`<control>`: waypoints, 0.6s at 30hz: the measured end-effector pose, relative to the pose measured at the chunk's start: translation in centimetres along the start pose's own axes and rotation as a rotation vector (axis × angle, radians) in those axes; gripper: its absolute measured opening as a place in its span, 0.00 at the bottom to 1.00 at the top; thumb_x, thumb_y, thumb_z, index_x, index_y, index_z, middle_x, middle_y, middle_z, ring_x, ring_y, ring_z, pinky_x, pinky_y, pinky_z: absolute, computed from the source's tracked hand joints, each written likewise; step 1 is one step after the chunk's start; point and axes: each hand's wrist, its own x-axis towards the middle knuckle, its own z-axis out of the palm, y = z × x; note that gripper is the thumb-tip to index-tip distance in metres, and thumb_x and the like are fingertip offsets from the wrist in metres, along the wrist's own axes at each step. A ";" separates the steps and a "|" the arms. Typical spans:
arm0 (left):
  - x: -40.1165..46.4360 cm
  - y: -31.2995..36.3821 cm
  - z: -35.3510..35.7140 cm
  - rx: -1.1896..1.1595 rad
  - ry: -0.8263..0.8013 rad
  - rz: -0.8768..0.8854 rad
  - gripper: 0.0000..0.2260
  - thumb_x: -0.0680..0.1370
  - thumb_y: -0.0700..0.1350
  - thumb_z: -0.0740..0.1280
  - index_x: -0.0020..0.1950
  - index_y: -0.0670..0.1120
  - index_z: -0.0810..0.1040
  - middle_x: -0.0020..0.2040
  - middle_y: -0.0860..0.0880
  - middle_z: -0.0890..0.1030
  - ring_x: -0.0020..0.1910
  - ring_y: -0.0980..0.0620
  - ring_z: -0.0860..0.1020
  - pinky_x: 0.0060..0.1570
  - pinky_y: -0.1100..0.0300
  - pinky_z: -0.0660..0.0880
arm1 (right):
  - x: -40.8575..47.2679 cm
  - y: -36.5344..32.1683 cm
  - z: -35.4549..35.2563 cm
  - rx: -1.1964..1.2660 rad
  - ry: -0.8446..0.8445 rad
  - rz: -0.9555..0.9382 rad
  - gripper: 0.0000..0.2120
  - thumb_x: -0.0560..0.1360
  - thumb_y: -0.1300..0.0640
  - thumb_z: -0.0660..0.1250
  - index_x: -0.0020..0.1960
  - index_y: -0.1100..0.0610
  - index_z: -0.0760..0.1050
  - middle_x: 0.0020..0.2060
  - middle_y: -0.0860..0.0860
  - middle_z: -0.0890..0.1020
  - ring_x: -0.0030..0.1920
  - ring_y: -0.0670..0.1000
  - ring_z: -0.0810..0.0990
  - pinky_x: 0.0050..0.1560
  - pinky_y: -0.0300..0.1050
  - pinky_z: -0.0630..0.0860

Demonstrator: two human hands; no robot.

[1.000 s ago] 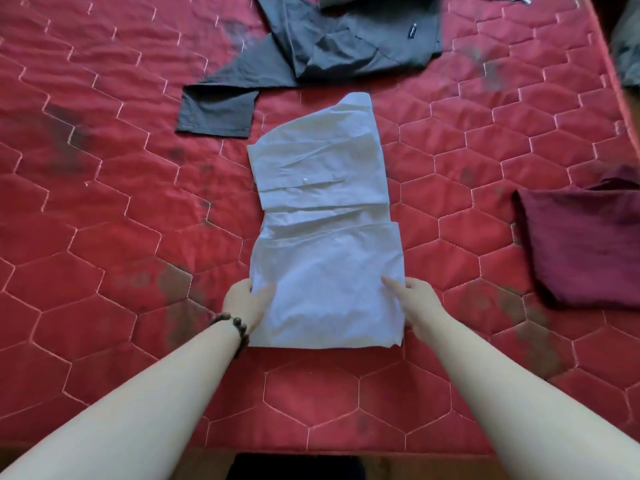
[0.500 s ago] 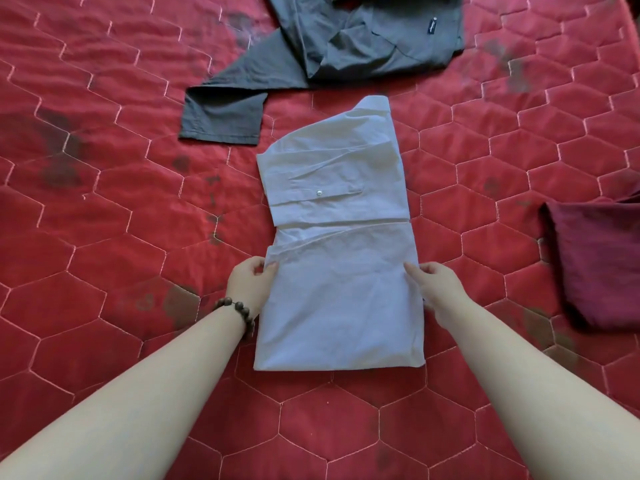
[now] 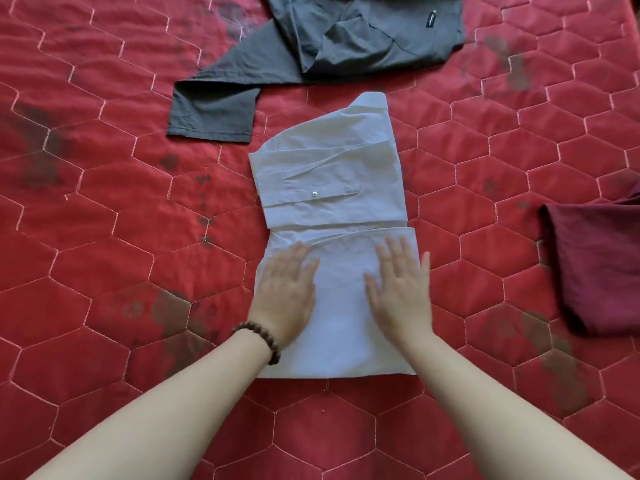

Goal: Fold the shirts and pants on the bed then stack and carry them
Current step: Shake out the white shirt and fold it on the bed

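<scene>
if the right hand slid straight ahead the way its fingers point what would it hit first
Probably the folded hem edge of the white shirt, just past the right hand; beyond that, the buttoned cuff.

Looks like a bedroom in somebody's home. Whole view filled by a red quilted mattress (image 3: 104, 237) stitched in big hexagons, with dark worn smudges here and there, so clearly well used and not a shop display. Laundry spread across it: a white shirt (image 3: 332, 188) partly folded in the middle, a crumpled grey shirt (image 3: 346, 39) at the top with one sleeve trailing out to the left, a dark red garment (image 3: 595, 265) folded at the right edge. Bare forearms reaching in, a beaded bracelet (image 3: 263, 341) on the left wrist, no uniform or work gear. Soft daylight, nothing of the room beyond the mattress in view.
</scene>
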 end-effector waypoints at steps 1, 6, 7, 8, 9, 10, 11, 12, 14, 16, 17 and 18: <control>0.4 0.3 0.8 0.038 -0.090 0.058 0.21 0.72 0.41 0.70 0.65 0.38 0.75 0.68 0.37 0.72 0.69 0.36 0.69 0.66 0.37 0.65 | 0.4 -0.7 0.9 -0.060 -0.089 -0.093 0.27 0.79 0.51 0.62 0.74 0.58 0.63 0.75 0.56 0.62 0.77 0.58 0.53 0.73 0.65 0.44; 0.4 -2.3 4.3 0.206 -0.333 -0.029 0.28 0.79 0.60 0.41 0.77 0.52 0.40 0.77 0.47 0.38 0.75 0.46 0.33 0.73 0.51 0.31 | 1.1 -0.2 5.2 -0.207 -0.280 -0.149 0.29 0.78 0.36 0.44 0.77 0.43 0.44 0.77 0.48 0.43 0.78 0.53 0.40 0.72 0.67 0.36; 0.0 -2.8 4.5 0.226 -0.328 -0.040 0.28 0.78 0.61 0.39 0.76 0.54 0.38 0.77 0.47 0.37 0.74 0.47 0.32 0.73 0.51 0.31 | 0.9 0.4 5.3 -0.195 -0.254 -0.086 0.29 0.78 0.36 0.43 0.77 0.41 0.45 0.78 0.48 0.44 0.78 0.53 0.40 0.72 0.66 0.36; -0.5 -3.2 4.6 0.252 -0.334 -0.056 0.28 0.78 0.61 0.38 0.76 0.54 0.37 0.76 0.46 0.36 0.74 0.47 0.32 0.73 0.51 0.32 | 0.6 1.0 5.3 -0.178 -0.229 -0.009 0.29 0.77 0.35 0.42 0.77 0.41 0.46 0.78 0.48 0.45 0.78 0.53 0.41 0.72 0.65 0.36; -0.9 -3.5 4.6 0.278 -0.344 -0.078 0.28 0.78 0.61 0.37 0.75 0.54 0.35 0.76 0.46 0.35 0.74 0.48 0.31 0.73 0.50 0.33 | 0.1 1.6 5.2 -0.163 -0.205 0.068 0.29 0.78 0.36 0.42 0.77 0.41 0.46 0.78 0.48 0.46 0.78 0.52 0.41 0.72 0.65 0.36; -1.4 -3.8 4.5 0.300 -0.344 -0.100 0.28 0.78 0.61 0.37 0.75 0.53 0.34 0.76 0.46 0.35 0.73 0.49 0.29 0.73 0.49 0.34 | -0.5 2.2 5.0 -0.153 -0.192 0.129 0.29 0.78 0.36 0.42 0.77 0.41 0.45 0.78 0.48 0.45 0.78 0.51 0.40 0.72 0.65 0.35; -2.0 -4.1 4.2 0.310 -0.342 -0.116 0.28 0.78 0.60 0.36 0.75 0.53 0.33 0.76 0.46 0.35 0.74 0.49 0.29 0.74 0.48 0.35 | -1.2 2.7 4.7 -0.146 -0.196 0.171 0.29 0.78 0.36 0.40 0.77 0.42 0.43 0.78 0.47 0.43 0.77 0.50 0.39 0.72 0.65 0.35; -2.5 -4.2 3.8 0.308 -0.348 -0.125 0.28 0.78 0.60 0.37 0.76 0.51 0.34 0.77 0.46 0.36 0.74 0.49 0.31 0.74 0.47 0.37 | -2.0 3.1 4.4 -0.142 -0.215 0.201 0.29 0.79 0.36 0.39 0.77 0.43 0.40 0.78 0.46 0.42 0.77 0.49 0.38 0.72 0.65 0.35; -3.4 -4.1 2.6 0.295 -0.359 -0.132 0.30 0.78 0.59 0.39 0.77 0.47 0.41 0.78 0.46 0.41 0.76 0.47 0.38 0.75 0.46 0.40 | -3.4 3.8 3.6 -0.158 -0.269 0.258 0.29 0.79 0.37 0.36 0.77 0.44 0.38 0.78 0.46 0.41 0.77 0.49 0.37 0.72 0.68 0.38; -3.8 -3.4 1.7 0.295 -0.339 -0.120 0.31 0.78 0.58 0.43 0.77 0.43 0.50 0.78 0.43 0.49 0.77 0.45 0.45 0.75 0.44 0.44 | -4.2 3.4 2.8 -0.179 -0.256 0.297 0.29 0.80 0.38 0.37 0.78 0.47 0.43 0.78 0.48 0.42 0.77 0.51 0.39 0.71 0.71 0.40; -4.0 -2.7 1.4 0.277 -0.326 -0.096 0.31 0.77 0.58 0.47 0.77 0.42 0.54 0.77 0.41 0.52 0.77 0.43 0.49 0.74 0.42 0.47 | -4.5 2.6 2.5 -0.171 -0.220 0.275 0.30 0.80 0.39 0.40 0.79 0.49 0.47 0.78 0.50 0.45 0.78 0.53 0.42 0.71 0.72 0.40; -4.2 -1.9 1.4 0.242 -0.318 -0.053 0.31 0.77 0.57 0.50 0.76 0.42 0.57 0.77 0.40 0.55 0.76 0.43 0.52 0.73 0.41 0.49 | -4.9 1.5 2.3 -0.151 -0.184 0.210 0.30 0.79 0.40 0.44 0.78 0.50 0.51 0.78 0.52 0.50 0.78 0.54 0.46 0.70 0.72 0.41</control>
